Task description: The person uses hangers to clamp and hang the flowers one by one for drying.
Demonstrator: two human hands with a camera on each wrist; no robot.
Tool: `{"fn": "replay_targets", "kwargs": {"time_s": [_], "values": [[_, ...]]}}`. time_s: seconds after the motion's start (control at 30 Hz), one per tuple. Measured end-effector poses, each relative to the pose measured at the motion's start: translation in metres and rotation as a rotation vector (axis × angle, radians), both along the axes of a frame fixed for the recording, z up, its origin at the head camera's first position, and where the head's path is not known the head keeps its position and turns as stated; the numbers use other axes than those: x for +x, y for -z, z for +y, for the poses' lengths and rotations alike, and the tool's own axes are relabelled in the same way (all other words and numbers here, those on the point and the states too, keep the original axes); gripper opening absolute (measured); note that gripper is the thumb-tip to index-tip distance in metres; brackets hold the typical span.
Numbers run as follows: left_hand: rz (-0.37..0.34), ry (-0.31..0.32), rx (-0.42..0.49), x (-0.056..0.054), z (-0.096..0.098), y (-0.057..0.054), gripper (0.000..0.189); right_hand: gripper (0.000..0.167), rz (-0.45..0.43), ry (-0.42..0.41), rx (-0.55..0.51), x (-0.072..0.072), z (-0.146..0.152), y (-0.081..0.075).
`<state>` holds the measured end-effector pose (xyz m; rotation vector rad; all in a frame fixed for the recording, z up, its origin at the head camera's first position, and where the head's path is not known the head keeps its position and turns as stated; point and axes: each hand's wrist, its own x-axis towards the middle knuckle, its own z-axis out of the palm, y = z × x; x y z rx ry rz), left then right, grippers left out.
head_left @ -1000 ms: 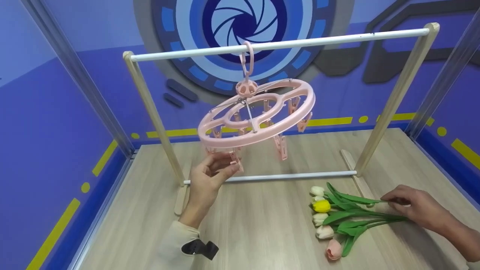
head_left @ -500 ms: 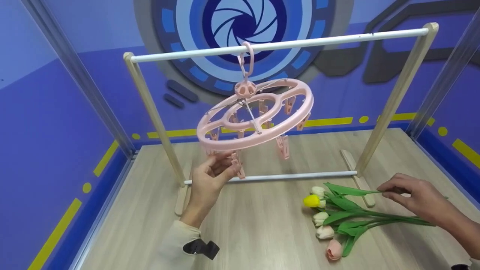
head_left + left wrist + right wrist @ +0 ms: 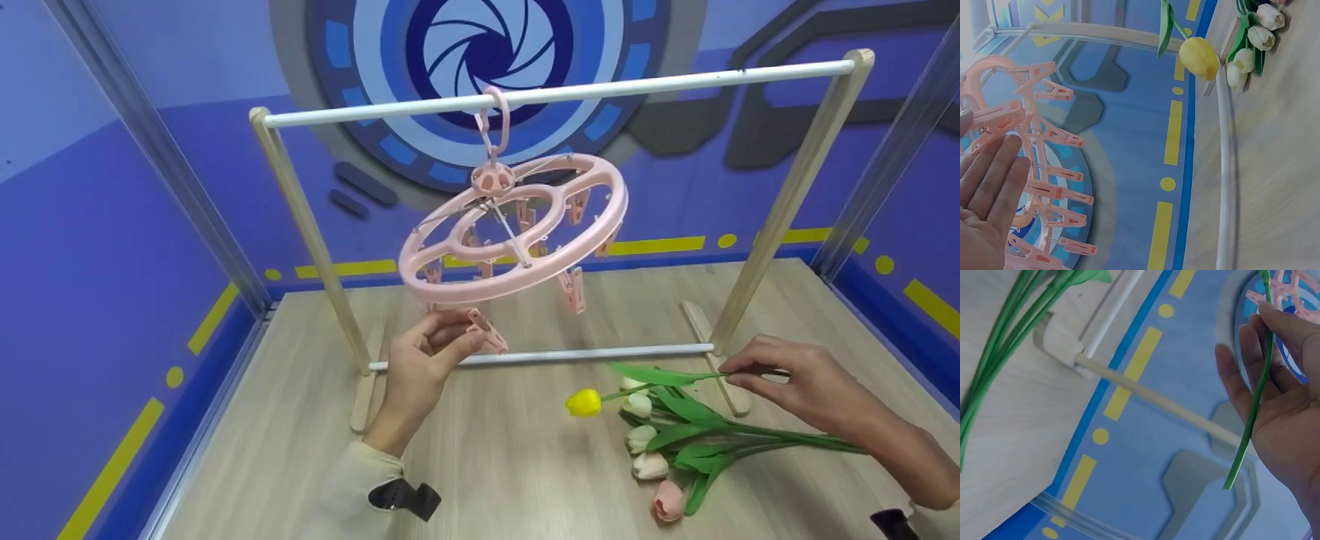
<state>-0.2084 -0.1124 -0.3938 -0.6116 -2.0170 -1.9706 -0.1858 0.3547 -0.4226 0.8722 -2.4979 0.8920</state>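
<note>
A pink round clip hanger (image 3: pixel 517 277) hangs by its hook from the white bar of a wooden stand. At its front left my left hand (image 3: pixel 416 375) pinches one of the pink clothespins (image 3: pixel 489 331) between thumb and fingers; the left wrist view has this clothespin (image 3: pixel 999 121) at its left edge. On the right, my right hand (image 3: pixel 810 386) pinches the green stem (image 3: pixel 1261 388) of a yellow artificial tulip (image 3: pixel 583 403), its bloom pointing left toward the hanger. Below it, several white and pink tulips (image 3: pixel 651 465) lie on the table.
The stand's upright posts (image 3: pixel 795 195) rise on both sides, with a low white crossbar (image 3: pixel 592 354) between them. Blue printed panels (image 3: pixel 150 225) close in the back and sides. Other clothespins (image 3: pixel 573 291) dangle around the hanger ring.
My right hand has drawn the yellow tulip out of the bunch, moving up and left. My left hand has tilted the clothespin, so its lower end now points more to the right.
</note>
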Motion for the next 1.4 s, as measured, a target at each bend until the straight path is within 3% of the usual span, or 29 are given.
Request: {"fn": "replay_targets", "kwargs": {"time_s": [0.2, 0.47, 0.73, 0.93, 1.17, 1.4], "values": [[0.001, -0.027, -0.045, 0.001, 0.001, -0.001, 0.030, 0.044, 0.001, -0.039, -0.033, -0.001, -0.012, -0.003], [0.061, -0.066, -0.081, 0.000, 0.002, 0.002, 0.026, 0.039, -0.027, -0.027, -0.022, -0.001, -0.026, -0.009], [0.063, -0.060, -0.078, 0.001, 0.008, 0.004, 0.022, 0.043, 0.024, -0.100, -0.039, -0.004, -0.037, -0.018], [0.091, -0.022, -0.078, 0.001, 0.013, 0.001, 0.020, 0.043, 0.084, -0.129, -0.031, -0.008, -0.047, -0.022], [0.107, -0.008, -0.077, 0.002, 0.017, 0.000, 0.018, 0.040, 0.079, -0.128, -0.008, -0.011, -0.062, -0.030], [0.149, -0.011, -0.074, 0.002, 0.021, 0.001, 0.018, 0.038, 0.101, -0.188, -0.006, -0.015, -0.073, -0.038]]}}
